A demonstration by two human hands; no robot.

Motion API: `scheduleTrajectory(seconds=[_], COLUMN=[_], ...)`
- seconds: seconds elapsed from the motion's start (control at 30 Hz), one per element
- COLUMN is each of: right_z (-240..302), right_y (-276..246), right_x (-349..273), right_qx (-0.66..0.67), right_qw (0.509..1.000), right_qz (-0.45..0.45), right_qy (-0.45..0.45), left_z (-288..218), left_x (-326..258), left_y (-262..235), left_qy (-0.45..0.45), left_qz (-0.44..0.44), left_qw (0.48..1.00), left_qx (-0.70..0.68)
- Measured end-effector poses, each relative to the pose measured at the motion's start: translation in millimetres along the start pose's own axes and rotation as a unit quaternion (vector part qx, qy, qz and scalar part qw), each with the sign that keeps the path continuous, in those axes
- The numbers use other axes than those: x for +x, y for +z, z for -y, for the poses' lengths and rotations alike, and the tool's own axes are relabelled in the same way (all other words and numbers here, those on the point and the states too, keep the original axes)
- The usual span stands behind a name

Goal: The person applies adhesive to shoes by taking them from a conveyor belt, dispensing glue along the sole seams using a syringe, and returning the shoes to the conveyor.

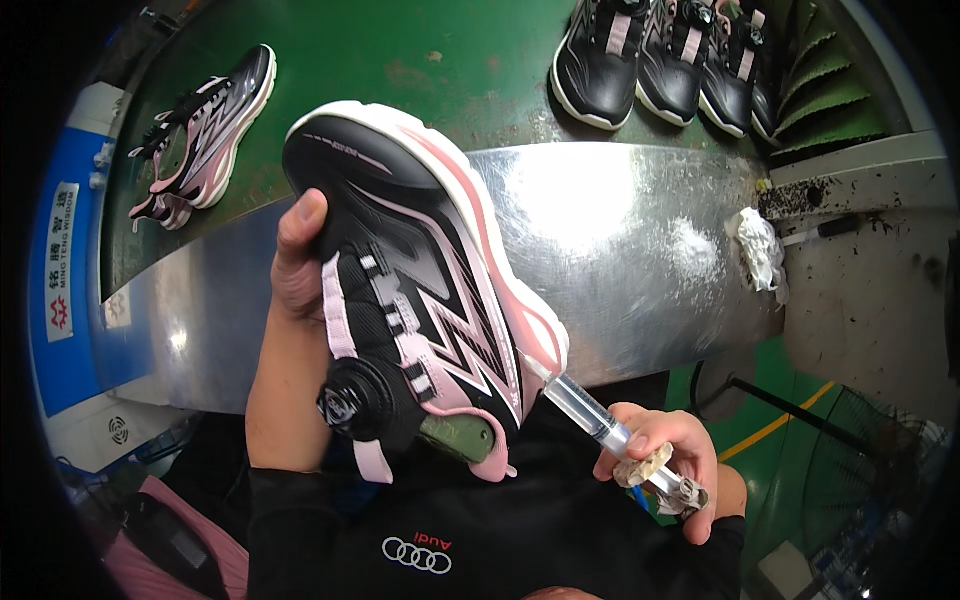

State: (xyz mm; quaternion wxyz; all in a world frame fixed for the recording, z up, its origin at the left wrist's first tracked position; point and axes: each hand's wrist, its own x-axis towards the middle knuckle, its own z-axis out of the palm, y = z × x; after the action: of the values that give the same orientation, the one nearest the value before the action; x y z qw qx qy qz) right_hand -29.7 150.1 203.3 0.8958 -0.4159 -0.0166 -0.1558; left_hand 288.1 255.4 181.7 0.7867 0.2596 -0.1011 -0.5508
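Observation:
My left hand (298, 262) grips a black and pink sneaker (420, 290) by its toe and tongue side, tilted with the heel toward me and a green last showing in its opening. My right hand (668, 468) holds a clear syringe (600, 425) whose tip touches the sneaker's white sole edge near the heel. A round dial fastener sits on the shoe's upper close to my left wrist.
A shiny metal work surface (620, 250) lies behind the shoe, with a crumpled white rag (760, 250) at its right end. On the green conveyor belt (440, 70), one matching sneaker (205, 135) lies at the left and several black ones (660, 55) stand at the top right.

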Motion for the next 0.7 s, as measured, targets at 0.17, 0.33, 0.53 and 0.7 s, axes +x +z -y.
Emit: scheduleTrajectory(seconds=[0.17, 0.33, 0.53, 0.7], right_z=[-6, -11, -16, -22], right_y=[-3, -9, -15, -18], right_x=[-13, -20, -27, -30], right_qx=[-0.048, -0.07, -0.084, -0.07], right_qw=[0.999, 0.997, 0.995, 0.995], right_qz=[0.007, -0.007, -0.026, -0.02], right_qy=[-0.023, -0.04, -0.051, -0.065], left_z=[-2, 5, 6, 7], left_x=[1, 3, 11, 6], left_y=[-5, 3, 1, 8], left_qy=[-0.021, -0.006, -0.024, -0.01], left_qz=[-0.001, -0.061, -0.084, -0.111], left_qw=[0.998, 0.998, 0.996, 0.994], left_qx=[-0.053, -0.035, -0.01, -0.016])
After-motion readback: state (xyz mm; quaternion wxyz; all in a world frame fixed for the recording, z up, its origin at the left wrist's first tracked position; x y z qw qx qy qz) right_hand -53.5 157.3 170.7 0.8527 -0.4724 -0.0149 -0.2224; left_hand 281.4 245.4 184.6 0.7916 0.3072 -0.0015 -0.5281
